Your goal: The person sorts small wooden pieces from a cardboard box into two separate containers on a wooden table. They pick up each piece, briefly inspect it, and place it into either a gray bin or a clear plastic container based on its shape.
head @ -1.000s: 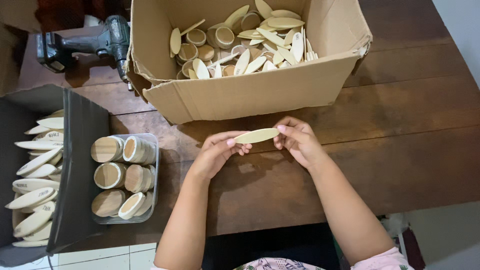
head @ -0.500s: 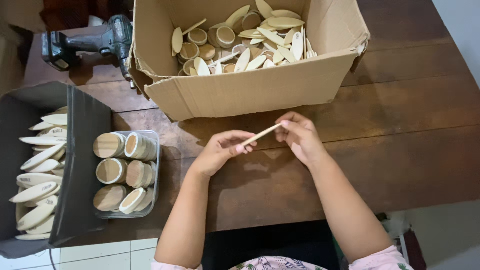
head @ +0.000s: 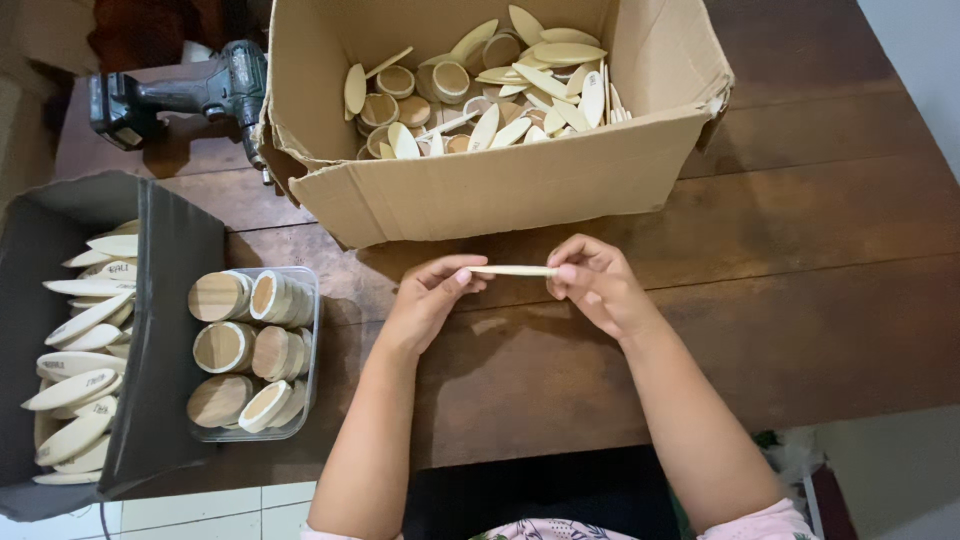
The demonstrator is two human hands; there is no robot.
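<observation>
Fingers: those of the left hand point(head: 432, 300) pinch one end of the wooden piece point(head: 512, 271); those of the right hand point(head: 592, 285) are clamped on the other end.
Held item: a pale, thin wooden piece, seen edge-on, level, spanning the gap between both hands.
Position of item: above the desk point(head: 800, 260), just in front of the cardboard box point(head: 500, 190), not touching it.
Cardboard box: open, flaps up, filled with pale oval wooden pieces and small round wooden cups.
Clear plastic tray point(head: 308, 350): left of the box's near corner, on the desk, holding round wooden cylinders lying on their sides.
Dark bin point(head: 170, 300): further left of the box, beyond the tray, stacked with flat oval wooden pieces.
Power drill point(head: 190, 95): just left of the box's far side, lying on the desk.
</observation>
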